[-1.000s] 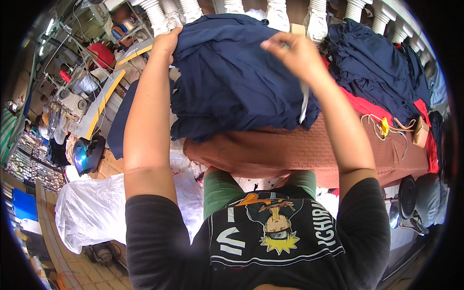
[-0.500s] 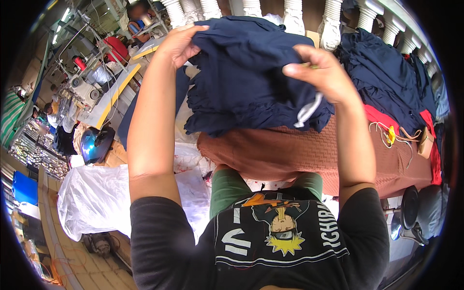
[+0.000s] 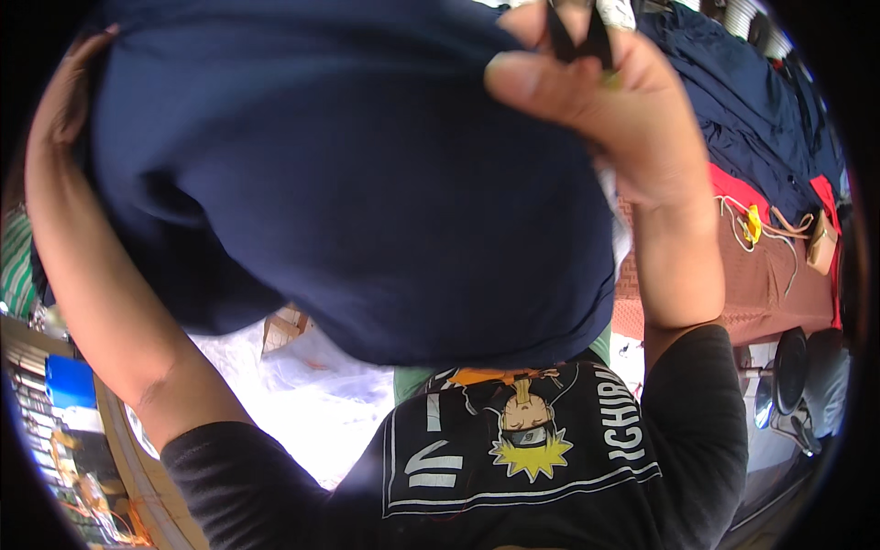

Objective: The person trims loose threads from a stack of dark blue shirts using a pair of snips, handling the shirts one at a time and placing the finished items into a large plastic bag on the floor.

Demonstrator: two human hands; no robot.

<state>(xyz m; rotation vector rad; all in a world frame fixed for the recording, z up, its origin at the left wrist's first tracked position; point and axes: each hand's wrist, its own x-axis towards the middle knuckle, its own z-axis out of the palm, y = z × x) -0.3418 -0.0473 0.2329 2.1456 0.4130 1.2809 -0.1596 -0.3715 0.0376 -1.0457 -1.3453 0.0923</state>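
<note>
A large navy blue cloth, perhaps a garment, is held up and spread in front of me, hiding most of the view behind it. At the far left, my left hand grips its upper edge, the fingers partly hidden by the fabric. My right hand, blurred by motion, is raised at the cloth's upper right. Its fingers are curled around black V-shaped thread snips; whether it also pinches the cloth I cannot tell. The cloth's lower edge hangs above my lap.
More navy clothes lie piled at the right, on a brown textured cover. Beside them are a red cloth and cords with a yellow piece. White plastic sheeting spreads at lower left, near a blue box.
The navy cloth has been lifted off the pile and spread toward me. My left hand has swung far out to the left with its edge. My right hand has risen, showing the snips.
</note>
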